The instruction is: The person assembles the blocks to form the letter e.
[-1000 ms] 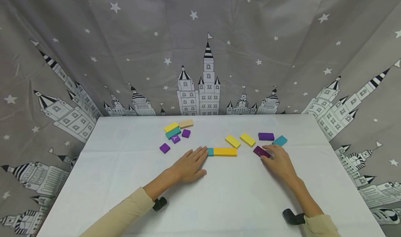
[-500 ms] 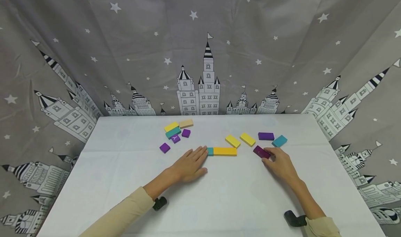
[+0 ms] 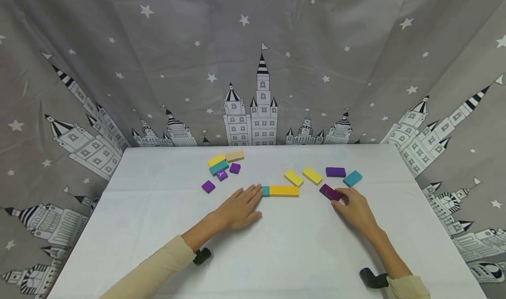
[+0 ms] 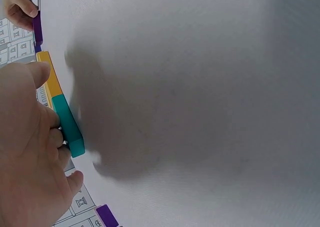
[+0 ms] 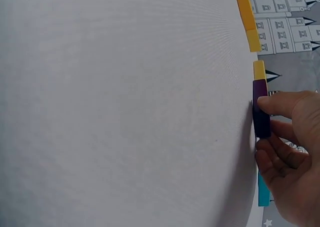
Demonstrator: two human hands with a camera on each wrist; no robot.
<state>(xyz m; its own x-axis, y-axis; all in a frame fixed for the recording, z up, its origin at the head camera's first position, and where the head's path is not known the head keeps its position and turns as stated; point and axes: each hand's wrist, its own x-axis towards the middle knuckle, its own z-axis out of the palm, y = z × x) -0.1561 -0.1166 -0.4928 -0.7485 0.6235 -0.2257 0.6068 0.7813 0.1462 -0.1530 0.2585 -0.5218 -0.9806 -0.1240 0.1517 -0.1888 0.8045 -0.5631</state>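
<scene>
Pinches maroon block (image 3: 329, 192) in narrow right grip (image 3: 353, 207), rests straight-fingered left grip (image 3: 237, 209) on teal block (image 3: 265, 191), seemingly steadying it against orange block (image 3: 283, 191) beyond those fingertips.

Five purple blocks (image 3: 329, 192), three yellow (image 3: 294, 178), three teal (image 3: 265, 191) — one orange (image 3: 283, 191), one tan (image 3: 235, 156)

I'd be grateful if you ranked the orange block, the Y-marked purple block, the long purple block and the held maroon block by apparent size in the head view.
1. Orange block
2. Long purple block and maroon block: too alike to rank; the right hand hides part of the latter.
3. Y-marked purple block
</scene>
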